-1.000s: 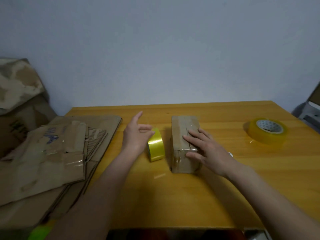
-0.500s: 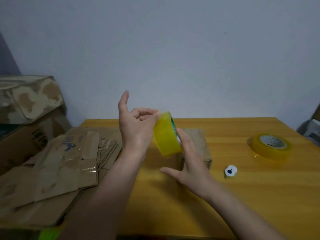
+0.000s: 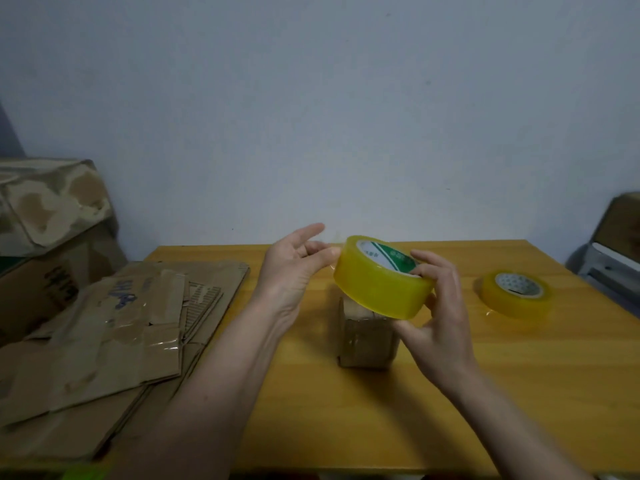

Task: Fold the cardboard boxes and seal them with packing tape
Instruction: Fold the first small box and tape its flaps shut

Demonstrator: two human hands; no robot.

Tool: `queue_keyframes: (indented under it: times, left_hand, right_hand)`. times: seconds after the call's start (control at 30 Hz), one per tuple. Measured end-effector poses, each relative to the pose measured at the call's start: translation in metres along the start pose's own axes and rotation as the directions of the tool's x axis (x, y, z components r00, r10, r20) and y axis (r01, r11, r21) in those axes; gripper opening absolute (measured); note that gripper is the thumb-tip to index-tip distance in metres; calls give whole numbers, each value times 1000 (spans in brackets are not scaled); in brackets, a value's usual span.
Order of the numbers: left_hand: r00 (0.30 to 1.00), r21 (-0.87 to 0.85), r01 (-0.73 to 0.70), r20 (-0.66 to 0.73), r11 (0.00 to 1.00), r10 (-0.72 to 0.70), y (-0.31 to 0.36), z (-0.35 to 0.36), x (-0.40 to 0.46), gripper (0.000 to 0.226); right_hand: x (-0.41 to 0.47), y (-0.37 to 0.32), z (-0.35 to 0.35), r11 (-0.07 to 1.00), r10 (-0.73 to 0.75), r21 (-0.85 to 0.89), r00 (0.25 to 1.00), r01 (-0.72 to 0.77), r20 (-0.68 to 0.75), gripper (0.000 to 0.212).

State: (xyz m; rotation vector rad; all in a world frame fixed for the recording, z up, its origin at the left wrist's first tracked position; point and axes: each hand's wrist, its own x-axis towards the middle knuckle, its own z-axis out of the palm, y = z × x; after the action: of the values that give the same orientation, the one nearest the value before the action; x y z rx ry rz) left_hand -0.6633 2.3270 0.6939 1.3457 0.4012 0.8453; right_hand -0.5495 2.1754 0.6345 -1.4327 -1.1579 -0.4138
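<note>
A roll of yellow packing tape point(image 3: 381, 285) is held up in the air above the wooden table point(image 3: 519, 375), tilted so that its white and green core faces up and toward the wall; the right hand point(image 3: 440, 317) grips it from the right side, with the fingers point(image 3: 427, 268) curled over the upper rim toward the core and the thumb reaching under the lower edge of the band, so the roll sits pinched between them; the left hand point(image 3: 294, 271) is at the roll's left end, its fingers loosely spread and only slightly bent, the fingertips lying against or just beside the roll's far left edge; whether they truly pinch the tape's loose end or merely touch it cannot be told, as that spot is blurred; directly under the lifted roll, on the table, lies a small cardboard box point(image 3: 369, 337), closed and already wrapped with clear tape across its top, apart from both hands; a second roll of yellow tape point(image 3: 516, 294) lies flat on the table well to the right; a pile of flattened cardboard point(image 3: 114, 341) covers the table's left part and hangs past its edge; larger worn cartons point(image 3: 45, 209) stand beyond the table on the left
</note>
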Motion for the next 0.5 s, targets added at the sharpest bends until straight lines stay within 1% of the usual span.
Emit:
queue_keyframes:
  times: [0.1,0.17,0.23,0.33,0.4,0.43,0.5]
  left_hand:
    - [996,32,39,73,999,-41,-8,6,-1,23]
    - [997,27,52,52,998,-53,-13,10,-2,16]
    - [999,45,41,0,998,-41,-16,13,-3,14]
    - [999,141,10,-48,990,-3,-20,16,-3,14]
    - [997,238,-6,-73,971,24,-20,16,-3,13]
    - [996,256,-13,-79,967,35,-22,16,-3,13]
    - [998,190,3,-69,982,10,-26,18,-5,14]
  right_hand:
    - [-3,9,-9,998,-13,-67,999,15,33,61]
    - [-4,12,-13,997,-15,-75,999,19,47,60]
    - [-4,13,-14,997,-15,-72,998,19,53,57]
    - [-4,14,-15,996,-33,-78,999,36,38,55]
    - [-2,15,-18,995,-21,-94,1000,20,-8,62]
    - [-1,16,-20,995,3,-101,1000,-5,-25,65]
    - [2,17,-24,994,48,-90,996,-55,-70,67]
